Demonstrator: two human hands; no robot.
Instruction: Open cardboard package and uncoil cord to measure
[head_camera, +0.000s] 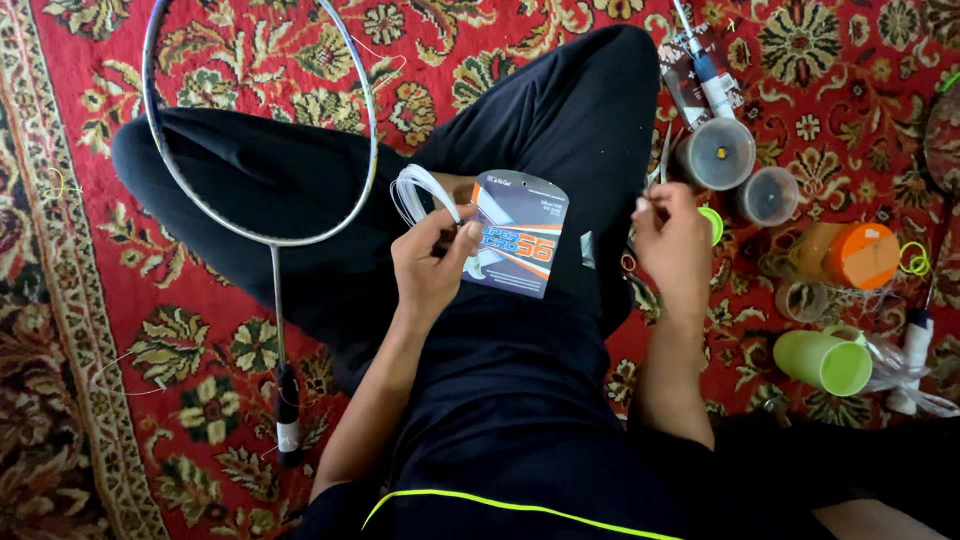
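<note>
A person sits cross-legged on a red rug (60, 300) with flower patterns. The legs are in dark trousers.

The left hand (430, 262) is over the lap. Its fingers pinch a coil of white string (418, 190). The coil sticks up and to the left from the fingers. The same hand also touches a flat card pack (520, 232). The pack is grey with orange and blue on it. It rests on the lap, just right of the hand.

The right hand (672, 240) is over the right knee. Its fingertips are pinched together on something thin and pale. It is too small to tell what it is.

A racket (272, 240) with no strings lies on the left. Its round frame rests on the left leg and on the rug. Its handle points near, toward the person.

On the right side of the rug there are many small things. Two clear round tubs (745, 170) stand far from the person, just beside the right hand. A small green lid (712, 222) peeks out behind that hand. An orange cup (860, 255) lies on its side farther right. A green cup (825, 360) lies on its side nearer. Another racket handle (915, 345) with white wrap is at the right edge.
</note>
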